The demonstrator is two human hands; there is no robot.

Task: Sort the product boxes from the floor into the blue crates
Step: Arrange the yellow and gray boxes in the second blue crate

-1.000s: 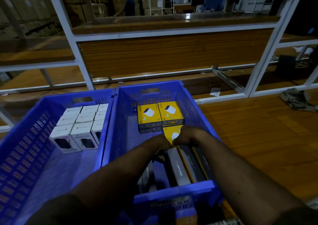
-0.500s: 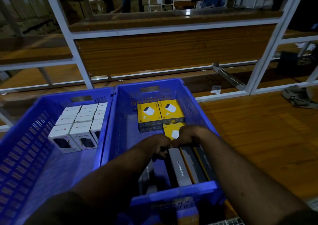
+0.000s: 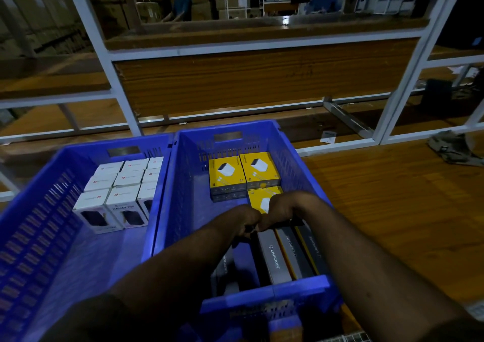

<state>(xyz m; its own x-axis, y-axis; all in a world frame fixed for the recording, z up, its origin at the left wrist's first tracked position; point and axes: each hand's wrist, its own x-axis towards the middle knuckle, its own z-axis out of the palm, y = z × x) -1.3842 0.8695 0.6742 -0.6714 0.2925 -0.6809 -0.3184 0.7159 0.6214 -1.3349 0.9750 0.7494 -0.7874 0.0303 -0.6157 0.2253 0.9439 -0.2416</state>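
Note:
Two blue crates stand side by side. The left crate [image 3: 39,210] holds several white boxes [image 3: 123,189] at its far end. In the right crate [image 3: 296,163], yellow boxes [image 3: 243,171] lie at the far end and long grey boxes [image 3: 275,255] stand on edge at the near end. My left hand [image 3: 242,220] and my right hand [image 3: 284,209] meet knuckle to knuckle inside the right crate. Their fingers curl down over the far ends of the long grey boxes. One yellow box [image 3: 259,197] is partly hidden behind my right hand.
A white metal rack [image 3: 125,100] with wooden shelves stands just behind the crates. Wooden floor [image 3: 392,210] stretches to the right, with a crumpled cloth [image 3: 453,148] and a small white card [image 3: 328,137] on it. A person [image 3: 179,1] works far behind the rack.
Both hands stay together at the far ends of the long grey boxes, shifting only slightly. The view has tilted up a little.

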